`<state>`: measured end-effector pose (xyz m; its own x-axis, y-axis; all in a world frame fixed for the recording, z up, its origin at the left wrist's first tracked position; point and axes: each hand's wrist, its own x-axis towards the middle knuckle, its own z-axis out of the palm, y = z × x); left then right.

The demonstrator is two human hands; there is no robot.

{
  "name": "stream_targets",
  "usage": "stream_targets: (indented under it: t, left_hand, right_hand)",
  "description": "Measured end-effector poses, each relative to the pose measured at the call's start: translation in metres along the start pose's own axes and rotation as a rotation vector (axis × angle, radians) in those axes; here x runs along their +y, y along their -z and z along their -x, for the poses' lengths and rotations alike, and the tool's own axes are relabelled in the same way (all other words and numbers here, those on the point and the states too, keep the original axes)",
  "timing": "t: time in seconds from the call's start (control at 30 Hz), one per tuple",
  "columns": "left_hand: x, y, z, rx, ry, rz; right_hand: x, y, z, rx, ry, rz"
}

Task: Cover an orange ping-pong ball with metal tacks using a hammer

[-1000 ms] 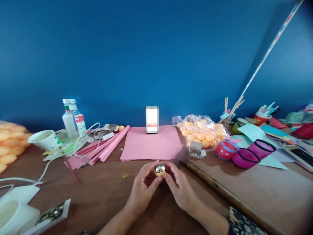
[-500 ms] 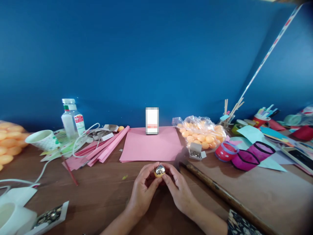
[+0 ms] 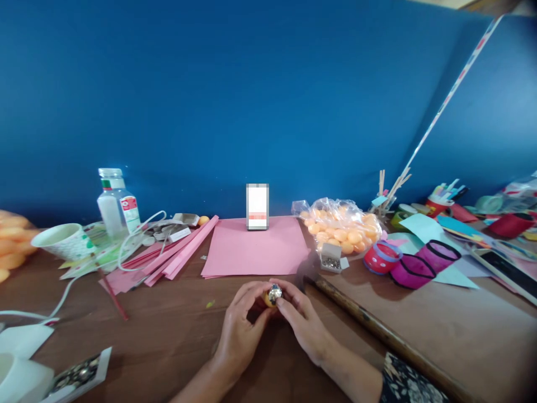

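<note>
While the left hand (image 3: 241,330) and right hand (image 3: 304,327) pinch the ball (image 3: 273,294) just over the table (image 3: 168,336), near the paper (image 3: 255,246), it looks light, hollow and dentable, so I'd grip its bare sides gently.

Forearms in from bottom edge, converging at centre. Left hand (image 3: 239,334) and right hand (image 3: 305,329) fingertip to fingertip, fingers curled, thumbs on near side, pinch closed. Wrists low, palms facing each other.
</note>
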<state>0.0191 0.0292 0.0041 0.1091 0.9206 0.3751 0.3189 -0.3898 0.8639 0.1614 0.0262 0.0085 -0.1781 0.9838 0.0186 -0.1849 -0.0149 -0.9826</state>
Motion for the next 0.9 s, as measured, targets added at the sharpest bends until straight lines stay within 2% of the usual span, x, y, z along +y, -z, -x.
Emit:
stream_targets:
  t: [0.4, 0.63, 0.8, 0.9]
  left_hand:
    - [-0.0009, 0.0002, 0.0001, -0.016, -0.064, -0.072]
    - [-0.0028, -0.0001, 0.001, 0.04, 0.074, 0.043]
    - [-0.0028, 0.0012, -0.0014, -0.036, 0.048, 0.021]
    - [-0.0042, 0.0006, -0.002, -0.061, 0.061, 0.023]
  right_hand:
    - [-0.0026, -0.0008, 0.0008, -0.002, -0.017, -0.017]
    - [-0.0036, -0.0041, -0.0004, -0.009, -0.093, -0.331]
    - [-0.0047, -0.0047, -0.0012, -0.065, -0.085, -0.443]
    - [-0.0026, -0.0039, -0.0024, -0.038, -0.108, -0.487]
